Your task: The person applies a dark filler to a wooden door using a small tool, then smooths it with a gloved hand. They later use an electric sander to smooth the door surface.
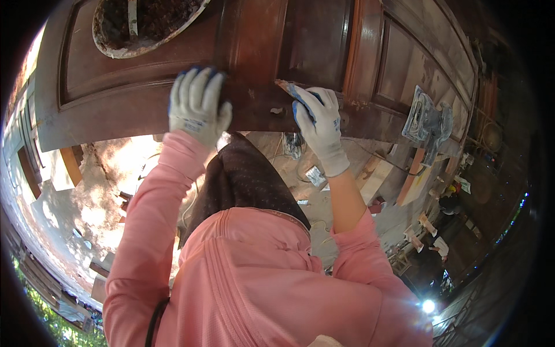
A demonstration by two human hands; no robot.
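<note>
A brown panelled wooden door (254, 110) lies across in front of me. My left hand (198, 104), in a white glove with blue fingertips, rests on the door's near rail with its fingers stretched out. To the right, my right hand (319, 124), gloved the same way, is closed round a thin flat piece with a reddish-brown tip (283, 85). That tip is at the door's surface; its rest is hidden by the fingers, so its kind is unclear. A small pale patch (276, 110) shows on the wood between my hands.
At the upper left, a round basin (115, 53) with dark residue and a pale strip sits on the door. A dusty power sander (429, 124) is on its right end. Wood blocks (376, 179) and cords lie on the floor below. A bright lamp (428, 306) shines at lower right.
</note>
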